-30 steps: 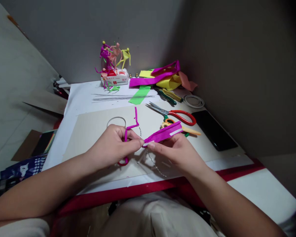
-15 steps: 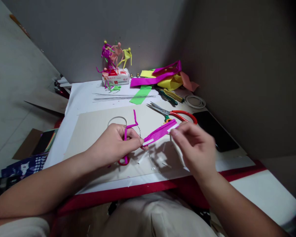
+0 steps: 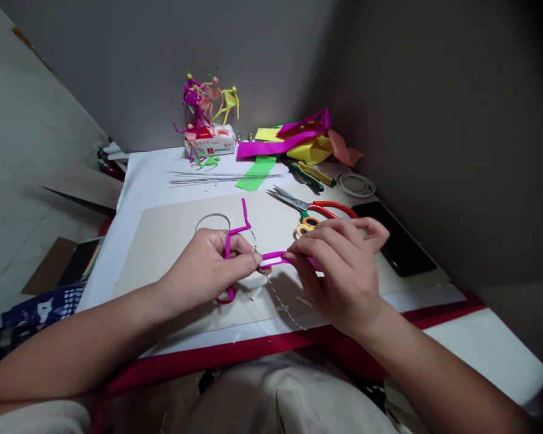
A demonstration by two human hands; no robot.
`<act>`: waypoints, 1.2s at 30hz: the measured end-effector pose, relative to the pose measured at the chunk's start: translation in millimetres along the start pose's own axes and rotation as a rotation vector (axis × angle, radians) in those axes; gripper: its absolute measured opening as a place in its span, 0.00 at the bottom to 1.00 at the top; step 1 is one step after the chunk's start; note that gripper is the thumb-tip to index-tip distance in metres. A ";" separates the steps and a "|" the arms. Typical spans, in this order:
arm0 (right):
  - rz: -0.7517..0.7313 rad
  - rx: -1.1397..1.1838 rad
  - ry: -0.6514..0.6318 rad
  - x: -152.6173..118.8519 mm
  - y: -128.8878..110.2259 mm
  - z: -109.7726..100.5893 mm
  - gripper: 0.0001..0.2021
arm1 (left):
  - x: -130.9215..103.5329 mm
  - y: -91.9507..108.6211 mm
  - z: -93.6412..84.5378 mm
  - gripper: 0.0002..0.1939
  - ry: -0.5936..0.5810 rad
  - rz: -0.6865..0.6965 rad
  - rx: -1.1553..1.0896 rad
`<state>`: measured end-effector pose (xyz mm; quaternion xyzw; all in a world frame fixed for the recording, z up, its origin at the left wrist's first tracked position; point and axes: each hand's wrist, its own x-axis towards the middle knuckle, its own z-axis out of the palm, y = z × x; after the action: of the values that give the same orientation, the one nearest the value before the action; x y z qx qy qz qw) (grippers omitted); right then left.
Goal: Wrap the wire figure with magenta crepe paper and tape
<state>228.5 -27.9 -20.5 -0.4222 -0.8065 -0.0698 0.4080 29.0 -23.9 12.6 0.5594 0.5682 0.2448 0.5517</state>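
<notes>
My left hand (image 3: 203,262) is closed in a pinch on a twisted wire frame (image 3: 277,294), part of it wrapped in magenta paper (image 3: 239,229). One bare wire end hangs down below the fingers. Between my two hands stretches a magenta paper strip (image 3: 276,255) with a white piece (image 3: 271,261) on it, perhaps tape. Its left end meets my left thumb at the wire. My right hand (image 3: 344,271) pinches the strip close to the left fingertips and hides the strip's other end.
Red-handled scissors (image 3: 330,208), smaller orange-handled scissors (image 3: 304,228) and a black phone (image 3: 402,250) lie to the right. Behind are pliers (image 3: 304,175), a white ring (image 3: 355,185), thin wires (image 3: 199,179), colored paper strips (image 3: 262,149) and wrapped figures (image 3: 208,99) on a box (image 3: 215,143).
My right hand has moved left along the magenta strip, nearer my left hand, and turned over it. The strip now looks narrower and more level. My left hand keeps its grip.
</notes>
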 end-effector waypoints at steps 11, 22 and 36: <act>0.156 0.164 0.052 5.8 -23.4 -10.0 0.02 | -6.0 12.4 5.9 0.10 0.126 0.106 -0.001; 0.376 0.420 -0.009 4.1 -27.2 7.3 0.02 | -9.0 10.1 8.3 0.11 0.089 0.127 -0.089; 0.367 0.390 -0.060 11.6 -21.7 9.5 0.05 | -4.9 5.7 6.1 0.10 0.048 0.065 -0.021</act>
<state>203.2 -30.0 -13.4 -0.4769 -0.7264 0.1745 0.4631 35.4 -29.0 17.8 0.5656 0.5604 0.2818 0.5354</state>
